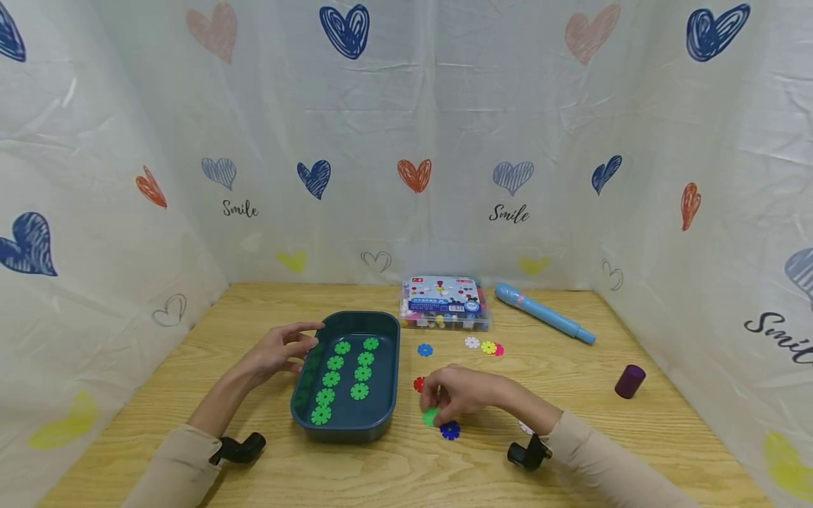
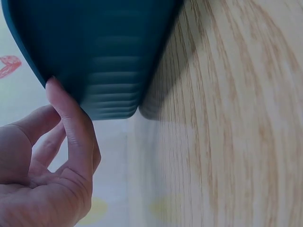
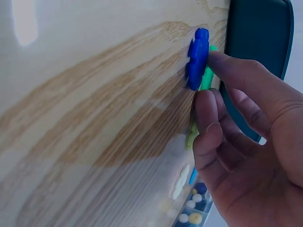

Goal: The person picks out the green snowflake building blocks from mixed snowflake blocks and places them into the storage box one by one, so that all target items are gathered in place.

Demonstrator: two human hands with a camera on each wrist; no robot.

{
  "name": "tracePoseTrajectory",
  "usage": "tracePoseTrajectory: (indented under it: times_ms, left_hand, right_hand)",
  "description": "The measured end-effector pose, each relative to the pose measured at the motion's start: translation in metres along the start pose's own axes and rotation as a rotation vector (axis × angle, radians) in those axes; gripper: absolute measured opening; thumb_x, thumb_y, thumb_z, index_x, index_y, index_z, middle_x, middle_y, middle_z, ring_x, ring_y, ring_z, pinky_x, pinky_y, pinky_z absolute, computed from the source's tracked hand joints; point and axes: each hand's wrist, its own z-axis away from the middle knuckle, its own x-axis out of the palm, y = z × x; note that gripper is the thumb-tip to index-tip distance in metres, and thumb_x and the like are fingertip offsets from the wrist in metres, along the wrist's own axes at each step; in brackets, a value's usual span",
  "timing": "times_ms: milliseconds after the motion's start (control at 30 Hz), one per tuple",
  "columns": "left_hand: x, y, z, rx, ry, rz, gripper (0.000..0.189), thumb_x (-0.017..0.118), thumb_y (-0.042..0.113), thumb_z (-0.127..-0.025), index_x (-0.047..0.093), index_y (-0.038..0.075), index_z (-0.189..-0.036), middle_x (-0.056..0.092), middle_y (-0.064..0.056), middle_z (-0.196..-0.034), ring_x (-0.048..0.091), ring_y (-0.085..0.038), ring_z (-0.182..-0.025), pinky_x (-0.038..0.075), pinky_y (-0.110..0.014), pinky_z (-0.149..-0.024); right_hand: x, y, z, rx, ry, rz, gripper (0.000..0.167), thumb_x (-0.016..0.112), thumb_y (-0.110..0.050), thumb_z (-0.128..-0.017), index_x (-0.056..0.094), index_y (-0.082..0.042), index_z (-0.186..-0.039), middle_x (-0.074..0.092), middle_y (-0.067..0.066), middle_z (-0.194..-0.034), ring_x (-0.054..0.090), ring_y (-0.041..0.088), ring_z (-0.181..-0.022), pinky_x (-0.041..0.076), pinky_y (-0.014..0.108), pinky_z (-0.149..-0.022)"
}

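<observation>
A dark teal tray (image 1: 380, 381) holds several green notched discs (image 1: 331, 379) in two rough rows. At its left rim my left hand (image 1: 279, 351) rests with loosely bent fingers; in the left wrist view a fingertip (image 2: 56, 87) touches the rim. To the right of the tray, my right hand (image 1: 462, 389) pinches a green disc (image 1: 429, 416) at the tabletop. A dark blue disc (image 1: 450, 430) lies right beside that green one, and the right wrist view shows the blue disc (image 3: 198, 59) in front of it. Part of a red disc (image 1: 418, 384) shows past the fingers.
Behind the hand lie a lighter blue disc (image 1: 425, 349), a white disc (image 1: 472, 342), a yellow disc (image 1: 488, 347) and a pink one (image 1: 499, 349). A clear parts box (image 1: 444, 303), a light-blue stick (image 1: 546, 315) and a purple cylinder (image 1: 630, 382) stand farther out. Another white disc (image 1: 526, 427) is partly under the right forearm.
</observation>
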Motion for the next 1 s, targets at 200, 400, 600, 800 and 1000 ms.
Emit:
tracePoseTrajectory:
  times_ms: [200, 400, 600, 800, 1000]
  left_hand:
    - [0.0001, 0.0005, 0.0007, -0.001, -0.006, 0.001, 0.055, 0.06, 0.026, -0.099, 0.042, 0.009, -0.148, 0.052, -0.023, -0.126, 0.061, -0.021, -0.091, 0.058, -0.028, -0.067]
    - [-0.0002, 0.0009, 0.0004, 0.003, -0.012, 0.006, 0.056, 0.06, 0.027, -0.099, 0.041, 0.009, -0.148, 0.051, -0.025, -0.13, 0.062, -0.021, -0.092, 0.057, -0.027, -0.067]
    - [-0.0005, 0.0004, 0.0005, 0.002, -0.013, 0.007, 0.057, 0.061, 0.027, -0.098, 0.041, 0.008, -0.148, 0.05, -0.027, -0.132, 0.062, -0.024, -0.093, 0.057, -0.027, -0.067]
    - [-0.0008, 0.0, 0.0003, 0.01, -0.015, 0.009, 0.057, 0.06, 0.027, -0.098, 0.041, 0.008, -0.148, 0.049, -0.027, -0.133, 0.062, -0.024, -0.094, 0.058, -0.028, -0.068]
    - [-0.0005, -0.0002, 0.0008, 0.003, -0.012, 0.009, 0.056, 0.061, 0.027, -0.098, 0.042, 0.009, -0.148, 0.049, -0.026, -0.131, 0.061, -0.023, -0.093, 0.057, -0.027, -0.067]
  right_hand:
    - [-0.0002, -0.0006, 0.0015, -0.011, -0.004, 0.022, 0.026, 0.08, -0.012, -0.081, 0.069, -0.012, -0.104, 0.064, 0.001, -0.089, 0.053, -0.001, -0.07, 0.05, 0.016, -0.067]
    - [-0.0011, -0.0018, 0.0013, 0.001, -0.014, 0.04, 0.019, 0.08, -0.012, -0.081, 0.071, -0.013, -0.098, 0.063, -0.002, -0.089, 0.054, 0.0, -0.072, 0.05, 0.016, -0.067]
    - [-0.0022, -0.0027, 0.0016, 0.005, -0.022, 0.055, 0.019, 0.081, -0.013, -0.08, 0.07, -0.014, -0.096, 0.063, -0.005, -0.089, 0.056, 0.001, -0.075, 0.05, 0.016, -0.069]
    - [-0.0021, -0.0013, 0.0018, -0.007, -0.02, 0.054, 0.021, 0.081, -0.014, -0.08, 0.067, -0.017, -0.096, 0.064, -0.009, -0.087, 0.059, 0.002, -0.077, 0.052, 0.016, -0.071]
    - [-0.0037, -0.0004, 0.004, -0.037, 0.006, 0.031, 0.02, 0.079, -0.011, -0.082, 0.067, -0.017, -0.097, 0.064, -0.005, -0.085, 0.058, 0.003, -0.075, 0.052, 0.017, -0.07]
